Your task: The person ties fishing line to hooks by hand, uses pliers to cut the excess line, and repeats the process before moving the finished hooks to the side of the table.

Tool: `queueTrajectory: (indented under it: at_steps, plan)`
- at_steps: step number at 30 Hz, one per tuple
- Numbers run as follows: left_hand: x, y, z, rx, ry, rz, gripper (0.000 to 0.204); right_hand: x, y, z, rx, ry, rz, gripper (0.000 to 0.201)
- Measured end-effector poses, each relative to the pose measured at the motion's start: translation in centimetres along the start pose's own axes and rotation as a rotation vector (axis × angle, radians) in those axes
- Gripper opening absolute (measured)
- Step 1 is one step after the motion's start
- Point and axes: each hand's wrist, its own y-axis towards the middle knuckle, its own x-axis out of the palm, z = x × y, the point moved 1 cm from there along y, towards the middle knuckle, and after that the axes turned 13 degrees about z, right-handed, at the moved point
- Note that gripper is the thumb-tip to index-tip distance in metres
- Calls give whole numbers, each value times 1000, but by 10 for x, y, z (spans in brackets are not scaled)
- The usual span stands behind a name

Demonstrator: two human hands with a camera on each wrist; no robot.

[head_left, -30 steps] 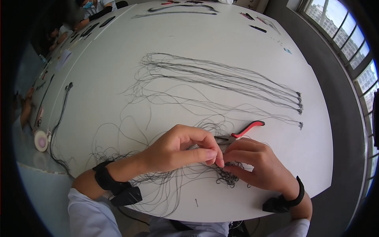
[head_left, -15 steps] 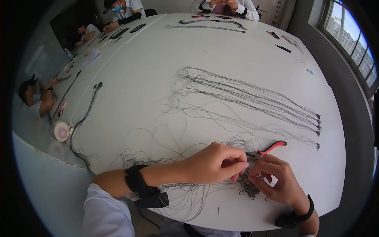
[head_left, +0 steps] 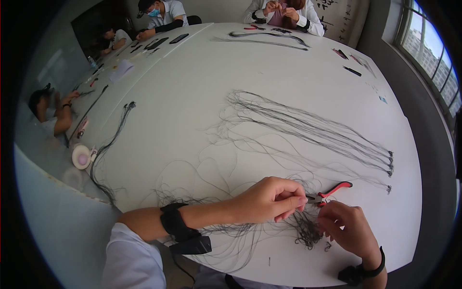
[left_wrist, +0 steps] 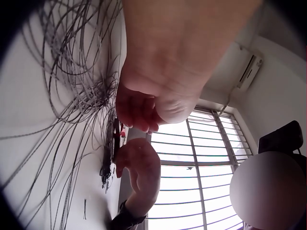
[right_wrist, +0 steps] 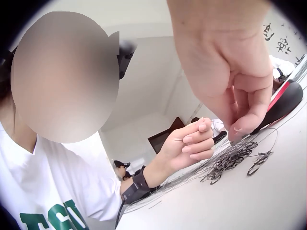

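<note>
My left hand is raised over the front of the table, thumb and forefinger pinching a very thin strand. That strand runs toward the fingertips of my right hand, which pinch it low beside a heap of dark hook-like curled ends. A separate dark curl lies just outside the heap. Pliers with red and black handles rest behind my right hand, their jaws partly hidden by the hands. Long loose dark strands spread from the heap under my left forearm.
Several long bundles of strands lie across the mid-table, knotted ends at the right. Another bundle and a white round spool are at the left. A black tool lies farther back. Other people sit around the table.
The head view has tilted up and turned left, bringing more people into sight. My fingertips have drawn apart, the right hand lower and farther right. The pliers stay put.
</note>
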Motion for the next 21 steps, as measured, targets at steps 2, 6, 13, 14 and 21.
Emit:
queueTrajectory:
  at_steps: [2,6,13,14,21]
  plan:
    - [0,1,-2,-10,-24,-24,21,3,-1,0,-1,45,199,2]
    - [1,2,-4,-28,-117,-89,21,1,0,-2,94,156,225,3]
    - [1,1,-3,-75,-160,-134,21,3,0,4,101,246,205,4]
    - [1,1,-3,-68,-170,-136,21,4,0,4,132,287,212,4]
    - [1,0,-3,-67,-147,-198,22,3,2,14,35,235,247,8]
